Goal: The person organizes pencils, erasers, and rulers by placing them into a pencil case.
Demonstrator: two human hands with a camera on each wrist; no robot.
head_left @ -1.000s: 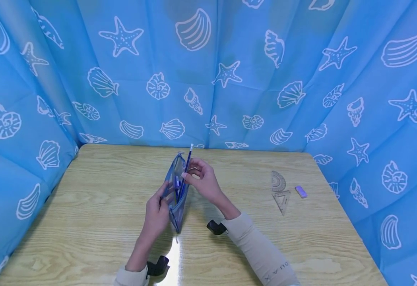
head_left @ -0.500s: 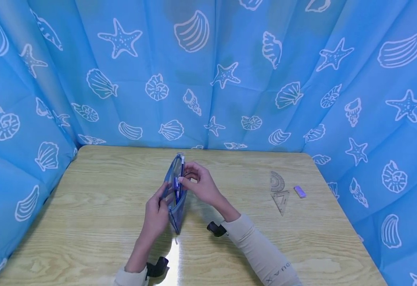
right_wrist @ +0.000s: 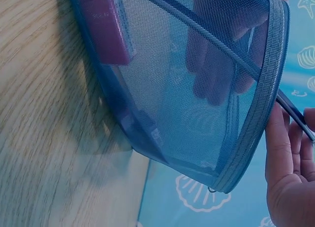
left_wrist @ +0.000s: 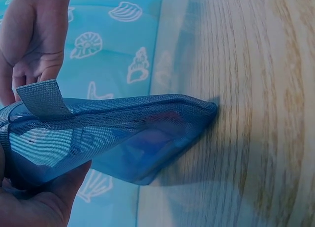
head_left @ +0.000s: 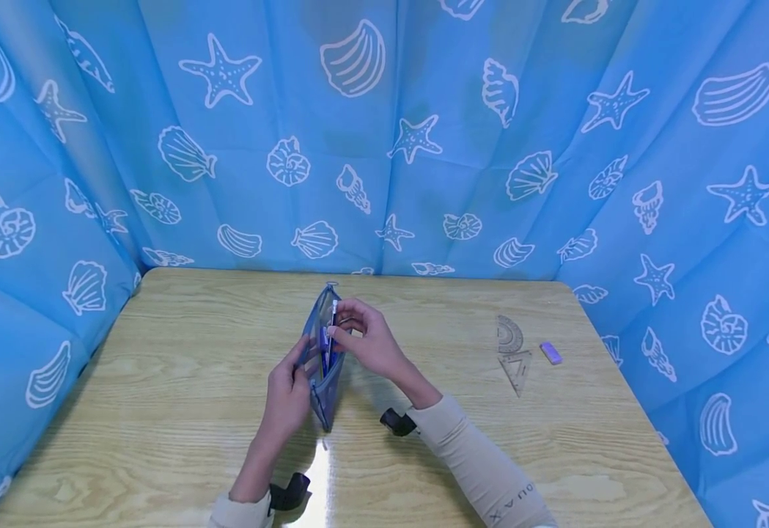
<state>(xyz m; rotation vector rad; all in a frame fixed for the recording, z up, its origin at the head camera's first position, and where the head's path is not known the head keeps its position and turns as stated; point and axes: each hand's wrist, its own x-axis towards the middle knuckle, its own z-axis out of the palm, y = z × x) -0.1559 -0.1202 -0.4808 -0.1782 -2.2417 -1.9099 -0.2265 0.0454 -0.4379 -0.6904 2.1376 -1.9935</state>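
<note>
we see a blue shell-print curtain (head_left: 331, 139) behind the worktop (head_left: 179, 411). near its middle is the mesh pouch (right_wrist: 162, 84), mouth up; we cannot tell whether it rests on the surface. our left hand (head_left: 289, 385) grips its left side, fingers curled at the rim, probably to keep it steady and the mouth spread. our right hand (head_left: 372, 339) pinches the pencil (head_left: 333, 320) near its upper end, likely so that the rest of the shaft can sit inside.

the pouch's long axis runs from near us towards the far edge, the ring at its far end. the pencil slants across the mouth, white-tipped end up and away from us, its lower end down among the contents.

well to the right lie the triangle (head_left: 517, 372) and protractor (head_left: 509, 336), just beside each other, and smallest, the purple eraser (head_left: 551, 353), perhaps set aside there.
</note>
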